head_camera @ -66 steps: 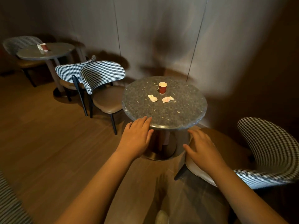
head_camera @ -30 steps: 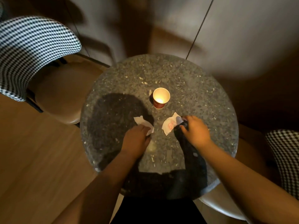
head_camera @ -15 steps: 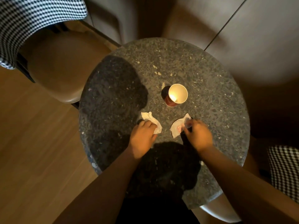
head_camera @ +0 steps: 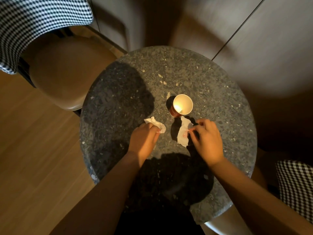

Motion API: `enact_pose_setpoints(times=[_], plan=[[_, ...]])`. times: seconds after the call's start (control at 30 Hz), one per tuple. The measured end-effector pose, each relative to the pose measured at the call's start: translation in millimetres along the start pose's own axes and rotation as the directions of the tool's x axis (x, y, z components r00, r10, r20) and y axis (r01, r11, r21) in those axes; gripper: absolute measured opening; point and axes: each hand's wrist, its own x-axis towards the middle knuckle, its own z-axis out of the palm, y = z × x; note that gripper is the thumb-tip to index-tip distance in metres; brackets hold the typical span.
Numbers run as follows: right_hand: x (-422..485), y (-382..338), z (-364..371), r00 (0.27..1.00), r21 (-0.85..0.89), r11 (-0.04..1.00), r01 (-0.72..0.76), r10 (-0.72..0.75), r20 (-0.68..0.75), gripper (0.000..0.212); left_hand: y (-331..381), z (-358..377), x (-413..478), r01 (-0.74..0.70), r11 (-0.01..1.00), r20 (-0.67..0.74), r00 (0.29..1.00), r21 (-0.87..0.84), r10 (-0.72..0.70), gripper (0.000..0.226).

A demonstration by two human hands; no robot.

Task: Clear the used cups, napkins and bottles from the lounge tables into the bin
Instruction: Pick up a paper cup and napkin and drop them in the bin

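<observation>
A red paper cup (head_camera: 181,106) stands upright and empty near the middle of the round speckled stone table (head_camera: 220,92). Just in front of it lie two crumpled white napkins. My left hand (head_camera: 144,141) closes its fingers over the left napkin (head_camera: 156,125), which still touches the tabletop. My right hand (head_camera: 208,141) pinches the right napkin (head_camera: 183,133) by its edge; that napkin hangs lifted and carries a reddish stain. No bottle and no bin are in view.
A chair with a brown seat (head_camera: 64,72) and checked back (head_camera: 33,22) stands at the table's left. Another checked chair (head_camera: 298,189) sits at the lower right. A wall panel (head_camera: 254,39) runs close behind the table. Wooden floor (head_camera: 33,150) spreads on the left.
I have walked up to the table and lean over it. Both hands went from the near edge onto the napkins; the right hand has now lifted its napkin off the surface.
</observation>
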Motion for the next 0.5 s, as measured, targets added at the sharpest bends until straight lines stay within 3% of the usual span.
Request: enact_pose_setpoints(times=[0.17, 0.27, 0.5], plan=[[23, 0, -7, 0.988, 0.007, 0.988, 0.152, -0.152, 0.007, 0.01, -1, -13, 1, -0.007, 0.999, -0.073, 0.997, -0.037, 0.004, 0.012], [34, -2, -2, 0.986, 0.006, 0.988, 0.156, -0.156, 0.064, 0.008, -4, -17, -3, -0.021, 1.0, -0.093, 0.995, 0.002, 0.021, 0.022], [39, -1, 7, 0.989, 0.064, 0.994, 0.083, -0.09, 0.115, 0.014, 5, -30, -19, 0.044, 0.999, -0.121, 0.992, -0.004, -0.044, 0.009]])
